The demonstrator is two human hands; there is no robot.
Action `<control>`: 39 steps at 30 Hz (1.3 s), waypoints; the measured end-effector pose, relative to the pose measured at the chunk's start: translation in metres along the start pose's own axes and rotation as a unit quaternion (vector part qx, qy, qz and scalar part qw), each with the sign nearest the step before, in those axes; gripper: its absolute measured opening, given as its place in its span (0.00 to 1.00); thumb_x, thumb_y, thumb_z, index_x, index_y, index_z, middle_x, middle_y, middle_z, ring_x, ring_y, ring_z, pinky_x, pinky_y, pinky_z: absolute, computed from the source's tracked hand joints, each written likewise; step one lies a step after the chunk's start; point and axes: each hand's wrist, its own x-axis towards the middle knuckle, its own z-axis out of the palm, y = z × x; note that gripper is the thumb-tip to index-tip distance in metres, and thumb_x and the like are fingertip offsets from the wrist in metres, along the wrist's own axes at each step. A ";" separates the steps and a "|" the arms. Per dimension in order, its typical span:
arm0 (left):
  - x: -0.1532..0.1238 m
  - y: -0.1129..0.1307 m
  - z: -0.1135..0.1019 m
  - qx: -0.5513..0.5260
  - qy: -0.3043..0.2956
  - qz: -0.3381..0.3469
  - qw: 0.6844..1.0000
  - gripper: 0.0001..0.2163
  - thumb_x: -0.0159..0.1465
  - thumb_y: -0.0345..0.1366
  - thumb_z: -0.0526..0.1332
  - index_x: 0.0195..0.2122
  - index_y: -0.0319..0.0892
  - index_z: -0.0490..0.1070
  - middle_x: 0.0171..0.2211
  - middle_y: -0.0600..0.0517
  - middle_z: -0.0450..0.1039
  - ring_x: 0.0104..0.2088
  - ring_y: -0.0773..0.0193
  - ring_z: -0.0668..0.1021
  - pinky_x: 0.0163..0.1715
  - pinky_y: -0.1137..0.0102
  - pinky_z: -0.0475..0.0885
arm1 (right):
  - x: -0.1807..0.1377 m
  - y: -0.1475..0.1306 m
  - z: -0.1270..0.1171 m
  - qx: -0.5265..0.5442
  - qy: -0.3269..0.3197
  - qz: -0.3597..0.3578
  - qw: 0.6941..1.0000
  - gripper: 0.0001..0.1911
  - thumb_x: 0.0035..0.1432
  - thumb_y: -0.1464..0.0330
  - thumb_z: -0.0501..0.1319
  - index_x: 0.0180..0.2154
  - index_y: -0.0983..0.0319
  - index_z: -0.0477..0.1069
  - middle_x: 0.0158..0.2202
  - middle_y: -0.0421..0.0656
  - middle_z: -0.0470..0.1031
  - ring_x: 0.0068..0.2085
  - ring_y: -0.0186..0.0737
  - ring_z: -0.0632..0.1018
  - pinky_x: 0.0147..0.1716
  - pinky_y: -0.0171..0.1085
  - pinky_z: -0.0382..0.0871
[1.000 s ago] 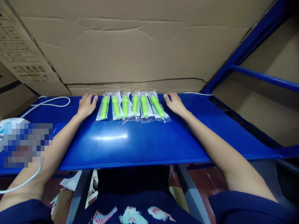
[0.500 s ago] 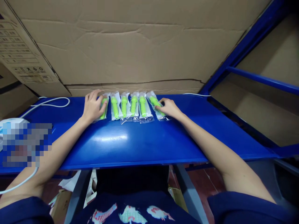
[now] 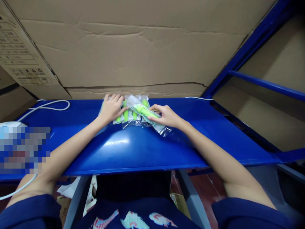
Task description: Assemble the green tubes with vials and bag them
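Note:
Several clear plastic packets (image 3: pixel 137 111), each with a bright green item inside, are bunched in a heap at the back of the blue table (image 3: pixel 143 146). My left hand (image 3: pixel 111 108) lies over the left side of the heap, fingers curled onto the packets. My right hand (image 3: pixel 165 116) presses in from the right, its fingers closed on the outermost packet, which is tilted across the others. Part of the heap is hidden under my hands.
A large cardboard box (image 3: pixel 133 47) stands right behind the packets. A white cable (image 3: pixel 51 103) loops at the back left, beside a white device (image 3: pixel 9 125) at the left edge. A blue metal frame (image 3: pixel 259 84) rises on the right.
The packets lay in a neat row with my hands at either end. Both hands have slid inward and pushed the row together into an overlapping heap.

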 end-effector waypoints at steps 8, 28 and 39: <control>-0.012 -0.023 -0.010 -0.043 0.014 -0.121 0.992 0.13 0.70 0.41 0.55 0.34 0.45 0.76 0.40 0.45 0.81 0.48 0.45 0.78 0.57 0.43 0.59 | -0.003 -0.006 0.002 -0.004 -0.019 -0.035 0.999 0.19 0.62 0.57 0.63 0.47 0.65 0.76 0.39 0.48 0.83 0.35 0.40 0.79 0.34 0.37 0.66; -0.016 -0.031 -0.017 -0.212 -0.002 -0.132 0.968 0.08 0.66 0.41 0.66 0.41 0.47 0.84 0.64 0.45 0.68 0.61 0.45 0.73 0.61 0.44 0.61 | -0.006 0.003 0.005 -0.147 0.000 -0.079 0.986 0.20 0.71 0.58 0.58 0.59 0.59 0.73 0.55 0.49 0.81 0.50 0.49 0.83 0.47 0.44 0.75; -0.014 -0.020 -0.023 -0.231 -0.075 -0.068 0.968 0.13 0.62 0.46 0.71 0.41 0.44 0.79 0.65 0.42 0.68 0.62 0.43 0.73 0.62 0.41 0.62 | -0.006 0.005 0.005 -0.116 0.003 -0.070 0.991 0.18 0.70 0.61 0.58 0.57 0.59 0.75 0.55 0.48 0.81 0.53 0.49 0.82 0.52 0.46 0.73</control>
